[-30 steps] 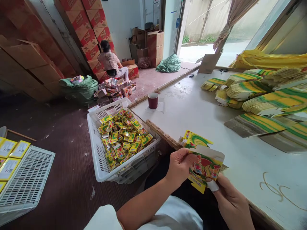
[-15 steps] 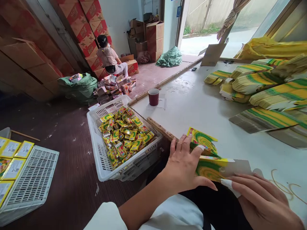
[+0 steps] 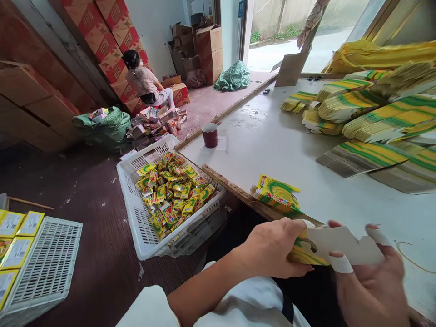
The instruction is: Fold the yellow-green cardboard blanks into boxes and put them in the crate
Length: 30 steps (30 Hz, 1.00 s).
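A yellow and green carton is held between my two hands over my lap, its pale inner side and flaps turned up. My left hand is closed round its left end. At the other end, my right hand grips the pale cardboard between thumb and fingers; white tape wraps some fingertips. Just beyond my left hand, flat printed cartons lie at the table's wooden edge. To the left stands a white plastic basket with many small folded boxes in it.
Stacks of flat cartons cover the right of the white table. A dark red cup stands near its left edge. Another crate is at far left. A person sits by piled boxes, near a green sack.
My left hand has left the flat cartons at the table edge and closed on the held carton. My right hand has turned it, showing more of its pale side. The view has shifted slightly.
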{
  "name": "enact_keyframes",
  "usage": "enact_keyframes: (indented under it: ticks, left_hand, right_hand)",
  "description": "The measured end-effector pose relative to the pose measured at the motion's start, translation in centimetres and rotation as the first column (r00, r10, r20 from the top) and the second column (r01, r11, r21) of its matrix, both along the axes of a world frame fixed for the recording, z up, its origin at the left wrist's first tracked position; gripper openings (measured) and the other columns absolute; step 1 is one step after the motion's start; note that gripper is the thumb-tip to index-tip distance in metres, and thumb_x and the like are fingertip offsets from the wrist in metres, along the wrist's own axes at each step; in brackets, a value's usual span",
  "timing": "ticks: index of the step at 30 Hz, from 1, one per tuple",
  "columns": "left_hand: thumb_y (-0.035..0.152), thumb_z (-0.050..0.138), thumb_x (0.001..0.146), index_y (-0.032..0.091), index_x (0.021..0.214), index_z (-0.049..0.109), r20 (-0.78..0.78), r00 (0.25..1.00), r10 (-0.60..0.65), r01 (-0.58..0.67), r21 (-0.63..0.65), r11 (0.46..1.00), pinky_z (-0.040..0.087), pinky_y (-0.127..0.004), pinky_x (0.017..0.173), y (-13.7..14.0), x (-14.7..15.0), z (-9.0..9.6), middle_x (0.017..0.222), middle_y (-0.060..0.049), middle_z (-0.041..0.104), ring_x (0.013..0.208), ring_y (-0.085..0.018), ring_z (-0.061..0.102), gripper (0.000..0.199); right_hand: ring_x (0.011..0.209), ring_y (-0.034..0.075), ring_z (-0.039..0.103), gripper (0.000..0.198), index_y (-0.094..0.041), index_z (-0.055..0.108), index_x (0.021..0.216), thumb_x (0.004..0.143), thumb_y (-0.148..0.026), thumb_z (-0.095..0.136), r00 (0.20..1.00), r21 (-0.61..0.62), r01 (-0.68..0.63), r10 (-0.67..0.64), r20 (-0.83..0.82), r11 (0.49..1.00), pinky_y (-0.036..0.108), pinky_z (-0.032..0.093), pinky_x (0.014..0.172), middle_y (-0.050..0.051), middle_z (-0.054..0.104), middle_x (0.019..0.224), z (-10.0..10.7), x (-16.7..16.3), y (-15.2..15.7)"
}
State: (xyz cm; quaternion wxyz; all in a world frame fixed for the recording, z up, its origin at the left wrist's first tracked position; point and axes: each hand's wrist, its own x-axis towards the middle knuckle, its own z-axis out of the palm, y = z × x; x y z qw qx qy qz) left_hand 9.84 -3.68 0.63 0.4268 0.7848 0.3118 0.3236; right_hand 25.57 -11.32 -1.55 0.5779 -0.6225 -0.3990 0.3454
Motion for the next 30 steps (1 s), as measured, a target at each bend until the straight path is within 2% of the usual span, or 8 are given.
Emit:
enact_keyframes:
  ticks: [3,7,12,16,20,24,27,30]
  left_hand:
    - [0.025,0.080,0.069,0.027,0.132,0.058,0.063,0.998,-0.017,0.019,-0.037,0.999,0.051,-0.040,0.084,-0.7,0.5,0.0,0.105,-0.011,0.068,0.093,-0.034,0.067,0.066]
    - [0.028,0.077,0.070,0.025,0.133,0.057,0.097,0.994,-0.045,0.045,0.003,0.999,0.052,-0.043,0.086,-0.8,0.9,0.1,0.107,-0.013,0.066,0.094,-0.035,0.066,0.066]
    - [0.025,0.075,0.072,0.025,0.136,0.053,-0.137,0.976,-0.167,0.191,0.187,0.964,0.052,-0.042,0.079,0.1,1.2,1.4,0.107,-0.013,0.063,0.094,-0.037,0.065,0.068]
    - [0.021,0.076,0.073,0.023,0.125,0.061,-0.213,0.949,-0.231,0.284,0.265,0.922,0.050,-0.035,0.068,0.8,1.0,2.1,0.104,-0.013,0.062,0.088,-0.035,0.065,0.054]
    - [0.024,0.076,0.071,0.023,0.114,0.058,-0.284,0.928,-0.242,0.320,0.274,0.907,0.044,-0.031,0.058,0.9,0.1,1.2,0.106,-0.013,0.059,0.084,-0.032,0.063,0.046]
    - [0.026,0.077,0.065,0.026,0.108,0.046,-0.330,0.928,-0.174,0.228,0.134,0.964,0.045,-0.031,0.057,0.6,-1.5,0.1,0.103,-0.008,0.057,0.078,-0.028,0.062,0.053]
    - [0.027,0.074,0.064,0.025,0.113,0.038,-0.366,0.920,-0.139,0.143,-0.016,0.990,0.050,-0.036,0.060,0.6,-2.5,-0.3,0.095,-0.004,0.053,0.073,-0.027,0.062,0.061]
    - [0.025,0.068,0.067,0.023,0.116,0.033,-0.408,0.907,-0.105,0.091,-0.053,0.994,0.055,-0.044,0.070,1.0,-3.4,-0.5,0.107,-0.008,0.050,0.087,-0.029,0.062,0.060]
  right_hand:
    - [0.119,0.033,0.064,0.064,-0.039,0.035,0.149,0.091,-0.057,0.057,0.947,-0.058,-0.078,0.056,-0.317,0.995,0.051,0.055,0.097,0.011,0.056,0.146,0.7,-0.9,0.3]
    - [0.120,0.036,0.063,0.063,-0.033,0.049,0.143,0.088,-0.064,0.056,0.828,-0.069,-0.157,0.093,-0.553,0.985,0.050,0.060,0.091,0.012,0.056,0.145,0.4,-1.5,0.4]
    - [0.120,0.031,0.063,0.051,-0.039,0.059,0.134,0.091,-0.065,0.052,0.794,-0.024,-0.105,0.069,-0.604,0.994,0.045,0.061,0.090,0.006,0.069,0.127,-0.4,-2.0,0.1]
    - [0.126,0.030,0.059,0.053,-0.040,0.058,0.134,0.085,-0.060,0.064,0.750,0.013,-0.233,0.189,-0.634,0.972,0.043,0.060,0.091,0.006,0.064,0.136,-0.1,-2.4,0.3]
    - [0.124,0.031,0.061,0.066,-0.035,0.058,0.136,0.080,-0.068,0.066,0.712,0.011,-0.365,0.286,-0.641,0.931,0.044,0.057,0.094,0.010,0.065,0.134,-0.7,-3.2,0.7]
    - [0.118,0.031,0.066,0.066,-0.028,0.056,0.140,0.088,-0.069,0.054,0.851,-0.044,-0.256,0.204,-0.484,0.966,0.044,0.057,0.095,0.012,0.070,0.127,-2.1,-4.3,1.1]
    - [0.120,0.032,0.065,0.064,-0.026,0.058,0.139,0.087,-0.064,0.058,0.980,-0.028,-0.192,0.191,-0.048,0.981,0.044,0.054,0.101,0.010,0.069,0.129,-2.6,-5.0,1.4]
    - [0.131,0.028,0.057,0.049,-0.026,0.055,0.142,0.096,-0.041,0.053,0.899,0.080,-0.283,0.235,0.369,0.956,0.042,0.049,0.109,0.007,0.060,0.142,-2.6,-5.7,1.7]
